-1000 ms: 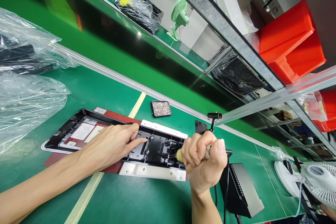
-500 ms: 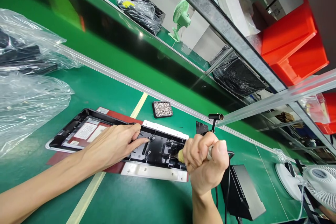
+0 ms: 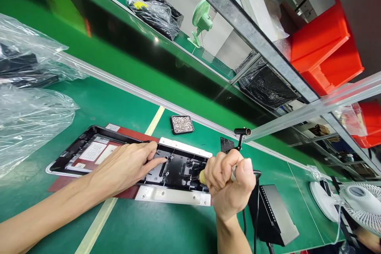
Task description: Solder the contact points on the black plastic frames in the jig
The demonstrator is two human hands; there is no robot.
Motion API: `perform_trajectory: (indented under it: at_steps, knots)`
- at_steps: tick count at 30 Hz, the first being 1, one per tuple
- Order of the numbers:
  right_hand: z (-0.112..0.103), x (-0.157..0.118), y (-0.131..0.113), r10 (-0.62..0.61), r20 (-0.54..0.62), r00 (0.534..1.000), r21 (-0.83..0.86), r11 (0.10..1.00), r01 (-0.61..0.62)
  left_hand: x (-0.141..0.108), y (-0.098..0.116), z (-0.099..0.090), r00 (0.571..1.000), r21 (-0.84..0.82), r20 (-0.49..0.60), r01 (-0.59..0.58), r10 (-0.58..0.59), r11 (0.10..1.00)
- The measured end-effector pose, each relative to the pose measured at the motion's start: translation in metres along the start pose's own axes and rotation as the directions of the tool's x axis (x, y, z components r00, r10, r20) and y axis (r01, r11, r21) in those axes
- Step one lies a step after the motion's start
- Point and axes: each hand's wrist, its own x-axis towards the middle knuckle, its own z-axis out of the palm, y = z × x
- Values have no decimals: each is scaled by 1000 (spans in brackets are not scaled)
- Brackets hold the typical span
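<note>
A long black plastic housing point(image 3: 178, 168) lies across a dark red board, between two white fixture strips, the near one point(image 3: 175, 196) with screw holes. My left hand point(image 3: 135, 162) is closed on the housing's far rim, fingers curled and thumb reaching inside over the black surface. In a fist, my right hand point(image 3: 230, 182) grips what looks like a soldering iron point(image 3: 202, 177). Only its yellow collar and thin metal tip show, slanting down into the housing's right end. Most of its handle is hidden by my fingers.
Beyond the housing sits a small black tray of pale granules point(image 3: 182, 124). A tubular holder point(image 3: 242, 131) and a black box with cables point(image 3: 274, 214) stand on the right, near a white fan point(image 3: 358, 204). Plastic-wrapped parts point(image 3: 32, 59) lie left. Red bins point(image 3: 326, 47) hang upper right.
The whole view has shifted slightly, so things appear a little further left. Both hands keep nearly the same place on the housing, and the iron's tip stays down in its right end.
</note>
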Motion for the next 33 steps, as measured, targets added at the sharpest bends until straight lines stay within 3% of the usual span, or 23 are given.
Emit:
perform_trajectory:
  at_steps: [33]
  knots:
    - [-1, 0, -1, 11, 19, 1000, -3, 1000, -11, -1, 2, -1, 1000, 1, -27, -12, 12, 1000]
